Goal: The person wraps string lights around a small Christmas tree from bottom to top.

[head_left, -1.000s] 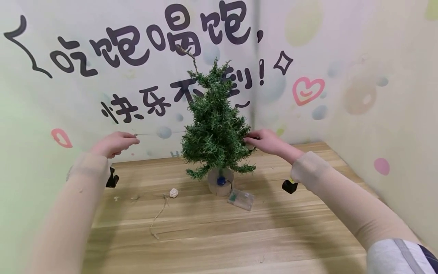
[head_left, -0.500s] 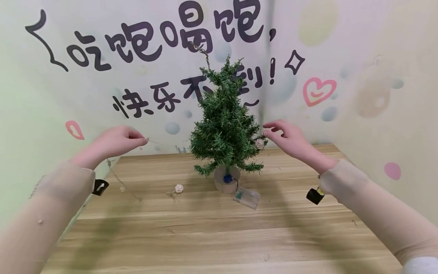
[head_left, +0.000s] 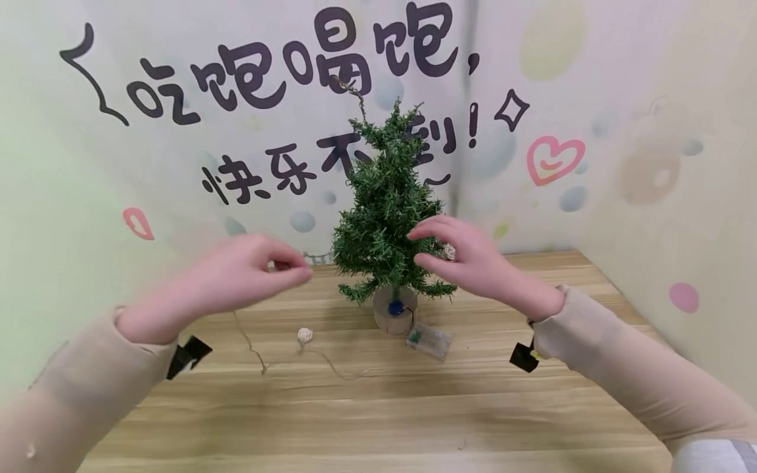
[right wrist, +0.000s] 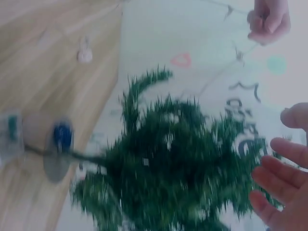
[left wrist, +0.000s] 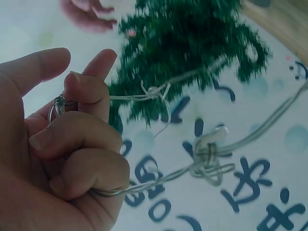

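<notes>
A small green artificial Christmas tree (head_left: 378,230) stands on a round pale base (head_left: 386,323) in the head view. Left of it, my left hand (head_left: 236,276) has its fingers curled. In the left wrist view those fingers grip a thin knotted string-light wire (left wrist: 144,186), which runs towards the tree. My right hand (head_left: 467,259) is in front of the tree's right side, fingers loosely bent and apart, holding nothing. A white woven ball (head_left: 449,252) hangs partly hidden behind it. Another woven ball (head_left: 304,335) lies on the table along the loose wire (head_left: 337,374).
A clear battery box (head_left: 430,341) lies by the base, near a blue piece (head_left: 395,307). The wooden table (head_left: 355,427) meets a printed wall (head_left: 266,131) behind the tree. A black clip-like piece (head_left: 524,357) hangs at the right cuff.
My left hand has come right and closer, still gripping the wire. The right hand has left the tree's right edge and shifted left in front of it. The loose wire has moved across the table.
</notes>
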Demonstrator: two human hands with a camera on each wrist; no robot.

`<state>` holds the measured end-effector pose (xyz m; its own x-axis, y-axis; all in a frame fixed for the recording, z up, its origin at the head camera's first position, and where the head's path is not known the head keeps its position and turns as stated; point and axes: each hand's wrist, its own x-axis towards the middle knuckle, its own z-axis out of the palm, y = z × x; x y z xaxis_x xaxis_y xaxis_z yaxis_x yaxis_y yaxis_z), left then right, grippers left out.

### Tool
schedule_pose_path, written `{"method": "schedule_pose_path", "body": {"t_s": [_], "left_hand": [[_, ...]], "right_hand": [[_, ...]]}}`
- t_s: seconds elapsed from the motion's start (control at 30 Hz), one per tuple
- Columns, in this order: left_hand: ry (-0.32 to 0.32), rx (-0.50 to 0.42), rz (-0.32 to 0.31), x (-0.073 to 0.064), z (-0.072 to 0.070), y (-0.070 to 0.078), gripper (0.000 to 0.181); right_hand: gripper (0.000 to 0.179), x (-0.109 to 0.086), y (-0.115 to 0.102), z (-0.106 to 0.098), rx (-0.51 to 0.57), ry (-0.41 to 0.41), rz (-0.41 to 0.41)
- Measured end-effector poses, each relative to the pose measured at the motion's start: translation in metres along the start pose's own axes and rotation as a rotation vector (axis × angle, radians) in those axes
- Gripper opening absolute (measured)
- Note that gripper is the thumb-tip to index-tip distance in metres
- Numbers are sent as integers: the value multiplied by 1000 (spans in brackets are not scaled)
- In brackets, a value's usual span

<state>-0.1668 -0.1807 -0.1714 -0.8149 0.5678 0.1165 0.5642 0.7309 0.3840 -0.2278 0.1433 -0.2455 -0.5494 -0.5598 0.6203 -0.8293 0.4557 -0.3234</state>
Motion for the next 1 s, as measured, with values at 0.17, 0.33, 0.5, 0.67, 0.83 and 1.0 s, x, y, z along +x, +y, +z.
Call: {"method": "schedule_pose_path", "body": {"t_s": [0.17, 0.33, 0.5, 0.67, 0.83, 1.0], "left_hand": [[-59, 24, 113, 0, 32, 9, 20], [-57, 103, 196, 0, 56, 20, 13], [-43, 97, 234, -1, 65, 26, 13], [-39, 61, 234, 0, 71, 15, 13], [-18, 58, 194, 6, 73, 2, 15], [54, 65, 183, 7, 71, 0, 21]], "right_hand": [[50, 9, -14, 33, 25, -154, -96], [59, 14, -25, 64, -24, -317, -261], [35, 11, -24, 74, -122, -311, -362], [15, 5, -14, 69, -165, -243, -314], [11, 9, -7, 62, -172, -124, -347], [12, 17, -5, 58, -204, 23, -409]]}}
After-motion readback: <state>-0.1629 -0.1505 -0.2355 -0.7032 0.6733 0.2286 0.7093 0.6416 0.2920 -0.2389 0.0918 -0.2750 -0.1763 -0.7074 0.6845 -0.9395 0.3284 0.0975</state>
